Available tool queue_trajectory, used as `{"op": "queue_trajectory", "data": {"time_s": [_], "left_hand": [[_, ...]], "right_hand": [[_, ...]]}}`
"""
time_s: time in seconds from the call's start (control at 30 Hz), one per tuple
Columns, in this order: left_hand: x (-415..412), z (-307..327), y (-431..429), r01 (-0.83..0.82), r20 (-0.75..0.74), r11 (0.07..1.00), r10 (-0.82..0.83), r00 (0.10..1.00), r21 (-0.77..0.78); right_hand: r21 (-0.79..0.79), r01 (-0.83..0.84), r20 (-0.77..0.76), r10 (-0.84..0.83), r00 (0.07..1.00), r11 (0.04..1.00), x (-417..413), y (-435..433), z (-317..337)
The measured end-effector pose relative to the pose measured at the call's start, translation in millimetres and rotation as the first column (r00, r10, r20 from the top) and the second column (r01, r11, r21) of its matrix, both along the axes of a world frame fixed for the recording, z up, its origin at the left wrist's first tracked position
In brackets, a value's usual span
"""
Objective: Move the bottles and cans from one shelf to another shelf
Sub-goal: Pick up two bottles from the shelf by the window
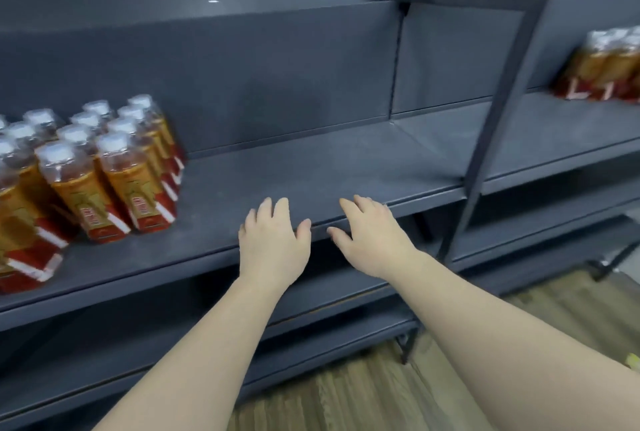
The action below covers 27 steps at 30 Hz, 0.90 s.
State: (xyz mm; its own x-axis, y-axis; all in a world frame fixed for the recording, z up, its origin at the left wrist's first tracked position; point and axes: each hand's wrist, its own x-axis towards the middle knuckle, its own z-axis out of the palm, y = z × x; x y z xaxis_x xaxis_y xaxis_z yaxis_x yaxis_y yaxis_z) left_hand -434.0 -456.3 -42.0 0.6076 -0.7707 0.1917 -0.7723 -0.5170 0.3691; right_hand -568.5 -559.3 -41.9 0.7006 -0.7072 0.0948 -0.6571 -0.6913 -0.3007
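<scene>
Left of your left hand (273,243), the bottles (104,181) carry white caps, amber contents and red-and-gold labels striped white. Far right of your right hand (372,240), a blurred cluster (606,67) repeats those colours. The shelf (311,167) ahead is dark grey; the floor (346,396) below, brown wood-grain.

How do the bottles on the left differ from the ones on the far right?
The left bottles stand in several rows on the near shelf; the right bottles are a smaller visible cluster on the neighbouring shelf, past the post. The left bottles look sharp; the right bottles are blurred. Both show amber contents and red labels.
</scene>
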Motion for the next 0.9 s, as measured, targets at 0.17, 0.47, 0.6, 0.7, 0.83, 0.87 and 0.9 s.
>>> {"op": "queue_trajectory", "data": {"time_s": [0.17, 0.47, 0.6, 0.7, 0.83, 0.87, 0.9], "left_hand": [[-95, 3, -54, 0.2, 0.044, 0.979, -0.202, 0.978, 0.046], [-244, -4, -148, 0.546, 0.078, 0.833, -0.552, 0.83, 0.087], [-290, -10, -190, 0.646, 0.072, 0.756, -0.654, 0.753, 0.11], [-321, -10, -227, 0.695, 0.047, 0.712, -0.701, 0.711, 0.105], [-354, -4, -282, 0.751, 0.042, 0.657, -0.754, 0.656, 0.071], [-360, -2, -297, 0.76, 0.036, 0.646, -0.763, 0.646, 0.062], [-366, 1, -310, 0.767, 0.032, 0.639, -0.769, 0.638, 0.057]], "right_hand": [[0.006, 0.17, 0.007, -0.17, 0.985, 0.985, -105, -32, 2], [0.062, 0.5, -0.018, -0.5, 0.866, 0.864, -276, -68, 1], [0.085, 0.606, -0.042, -0.605, 0.795, 0.791, -326, -89, -2], [0.074, 0.657, -0.047, -0.656, 0.754, 0.75, -355, -113, -2], [0.058, 0.712, -0.064, -0.71, 0.702, 0.699, -385, -157, 3], [0.052, 0.724, -0.069, -0.721, 0.69, 0.688, -392, -169, 5], [0.044, 0.733, -0.075, -0.73, 0.68, 0.679, -397, -180, 7]]}}
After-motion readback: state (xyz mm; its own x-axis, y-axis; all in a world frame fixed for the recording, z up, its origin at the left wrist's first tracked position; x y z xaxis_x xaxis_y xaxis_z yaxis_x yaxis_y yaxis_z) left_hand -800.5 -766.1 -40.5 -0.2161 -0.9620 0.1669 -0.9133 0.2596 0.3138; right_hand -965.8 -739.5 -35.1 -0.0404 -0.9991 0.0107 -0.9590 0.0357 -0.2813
